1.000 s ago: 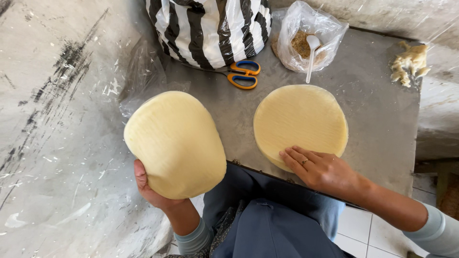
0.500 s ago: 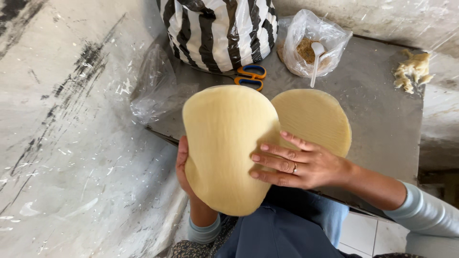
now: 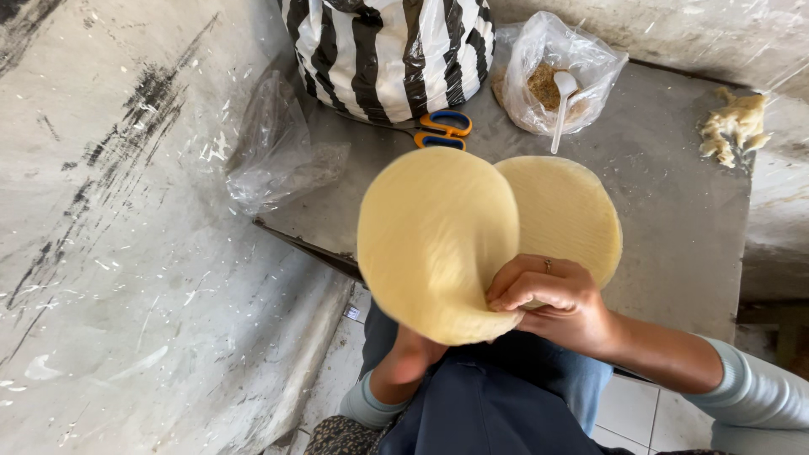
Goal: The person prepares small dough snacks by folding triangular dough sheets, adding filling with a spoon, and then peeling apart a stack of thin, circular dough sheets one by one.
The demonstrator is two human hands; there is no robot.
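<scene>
Dough round point(image 3: 434, 240), raised, hides part of a second round point(image 3: 573, 215) on the desk point(image 3: 674, 194); scissors point(image 3: 442, 131) behind. Right hand point(image 3: 552, 299) fingers grasp its edge, left hand point(image 3: 413, 354) supports underneath, grip hidden.

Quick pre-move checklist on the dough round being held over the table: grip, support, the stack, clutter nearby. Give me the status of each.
1. Right hand pinches the lower right edge of the lifted dough round: ok.
2. Left hand supports it from beneath: mostly hidden, cannot tell.
3. Lifted round whole, no tears showing: ok.
4. Flat round lies on the table, partly covered by the lifted one: ok.
5. Scissors lie apart from both rounds: ok.
6. Spoon rests in the clear bag, off the dough: ok.
</scene>
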